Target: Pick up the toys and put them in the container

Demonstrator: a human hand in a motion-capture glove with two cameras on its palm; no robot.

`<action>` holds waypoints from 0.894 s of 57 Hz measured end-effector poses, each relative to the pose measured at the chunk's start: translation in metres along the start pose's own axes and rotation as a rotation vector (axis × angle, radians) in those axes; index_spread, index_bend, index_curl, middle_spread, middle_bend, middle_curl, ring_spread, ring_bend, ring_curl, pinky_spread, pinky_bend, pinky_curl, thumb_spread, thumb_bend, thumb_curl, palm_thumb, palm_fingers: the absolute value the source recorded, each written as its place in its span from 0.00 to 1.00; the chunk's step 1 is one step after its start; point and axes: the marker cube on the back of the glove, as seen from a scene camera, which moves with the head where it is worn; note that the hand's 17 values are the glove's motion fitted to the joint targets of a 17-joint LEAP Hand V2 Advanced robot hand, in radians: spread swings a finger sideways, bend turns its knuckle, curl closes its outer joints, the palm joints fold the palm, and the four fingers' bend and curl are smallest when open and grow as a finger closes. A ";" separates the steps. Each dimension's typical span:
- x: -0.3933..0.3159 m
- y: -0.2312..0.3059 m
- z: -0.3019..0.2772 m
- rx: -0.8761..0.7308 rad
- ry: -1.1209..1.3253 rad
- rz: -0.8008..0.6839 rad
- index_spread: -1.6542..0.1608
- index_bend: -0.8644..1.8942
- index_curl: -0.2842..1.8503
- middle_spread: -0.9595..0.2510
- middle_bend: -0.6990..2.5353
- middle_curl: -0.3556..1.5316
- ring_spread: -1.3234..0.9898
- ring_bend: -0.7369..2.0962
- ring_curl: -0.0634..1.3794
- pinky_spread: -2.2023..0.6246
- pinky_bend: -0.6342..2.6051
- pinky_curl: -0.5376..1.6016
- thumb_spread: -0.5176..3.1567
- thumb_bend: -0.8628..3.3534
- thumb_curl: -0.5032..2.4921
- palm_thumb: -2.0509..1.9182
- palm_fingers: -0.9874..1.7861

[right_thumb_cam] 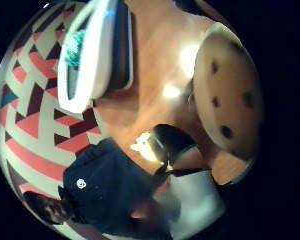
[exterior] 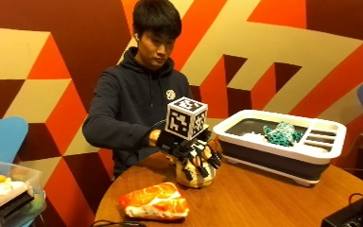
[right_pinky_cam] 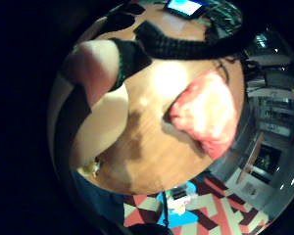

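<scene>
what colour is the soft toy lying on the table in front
Orange and white marbled plush toy on the round wooden table; clearest in the outside view.

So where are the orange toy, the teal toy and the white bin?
Orange toy [exterior: 154, 202], outside view, middle of its body.
Teal toy [exterior: 282, 134], outside view, its back.
Bin [exterior: 276, 146], outside view, white front rim.

The person wears a dark navy hooded sweatshirt [exterior: 128, 101] with long sleeves and a small round white emblem [exterior: 170, 94] on the chest, near the centre of the outside view. The right hand [exterior: 191, 153] wears a black glove with black straps over its fingers.
</scene>
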 end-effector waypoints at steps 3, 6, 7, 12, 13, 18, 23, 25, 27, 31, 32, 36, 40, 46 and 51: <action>0.001 -0.005 0.008 0.049 0.054 0.020 0.74 0.38 0.31 0.78 0.24 0.36 0.57 0.42 0.19 0.80 0.52 0.45 0.48 0.21 0.30 0.57 0.36; 0.003 -0.010 0.014 0.081 0.077 0.026 0.74 0.37 0.30 0.79 0.24 0.35 0.57 0.49 0.22 0.78 0.54 0.45 0.48 0.21 0.30 0.58 0.44; 0.003 -0.012 0.015 0.090 0.076 0.024 0.74 0.37 0.30 0.78 0.25 0.34 0.56 0.52 0.22 0.78 0.53 0.44 0.48 0.21 0.30 0.59 0.47; 0.005 -0.019 0.017 0.153 0.047 -0.012 0.75 0.35 0.28 0.76 0.31 0.37 0.51 0.64 0.28 0.74 0.50 0.42 0.50 0.23 0.31 0.63 0.60; 0.006 -0.021 0.017 0.166 0.037 -0.020 0.75 0.35 0.28 0.76 0.32 0.37 0.50 0.65 0.28 0.74 0.50 0.42 0.50 0.23 0.31 0.63 0.60; 0.007 -0.029 0.011 0.204 -0.042 -0.048 0.75 0.36 0.28 0.69 0.38 0.41 0.47 0.68 0.32 0.69 0.50 0.42 0.47 0.25 0.34 0.68 0.70; 0.010 -0.033 -0.005 0.214 -0.097 -0.048 0.74 0.39 0.30 0.64 0.42 0.46 0.45 0.68 0.34 0.67 0.50 0.43 0.42 0.26 0.37 0.71 0.75; 0.009 -0.032 -0.017 0.225 -0.120 -0.044 0.73 0.40 0.32 0.63 0.44 0.47 0.44 0.69 0.36 0.67 0.51 0.44 0.40 0.26 0.38 0.71 0.76; 0.007 -0.029 -0.031 0.247 -0.146 -0.044 0.72 0.41 0.33 0.62 0.45 0.49 0.44 0.69 0.37 0.66 0.51 0.45 0.38 0.26 0.39 0.72 0.76; -0.008 -0.021 -0.064 0.330 -0.203 -0.064 0.70 0.44 0.35 0.60 0.47 0.52 0.43 0.71 0.39 0.66 0.52 0.46 0.35 0.26 0.41 0.72 0.77; -0.013 -0.018 -0.074 0.359 -0.219 -0.072 0.70 0.45 0.36 0.60 0.48 0.52 0.43 0.71 0.39 0.65 0.53 0.46 0.34 0.26 0.41 0.72 0.76; -0.029 -0.013 -0.113 0.473 -0.281 -0.105 0.69 0.47 0.39 0.58 0.49 0.55 0.42 0.73 0.41 0.65 0.54 0.47 0.31 0.26 0.43 0.72 0.75; -0.052 -0.012 -0.147 0.567 -0.339 -0.154 0.67 0.49 0.42 0.56 0.51 0.58 0.41 0.74 0.43 0.65 0.55 0.49 0.28 0.26 0.44 0.72 0.73; -0.094 -0.022 -0.178 0.648 -0.416 -0.228 0.66 0.51 0.47 0.54 0.52 0.62 0.41 0.76 0.46 0.65 0.56 0.50 0.25 0.26 0.46 0.72 0.71; -0.132 -0.040 -0.178 0.605 -0.413 -0.274 0.64 0.53 0.51 0.53 0.54 0.65 0.40 0.77 0.47 0.65 0.57 0.51 0.22 0.26 0.48 0.72 0.69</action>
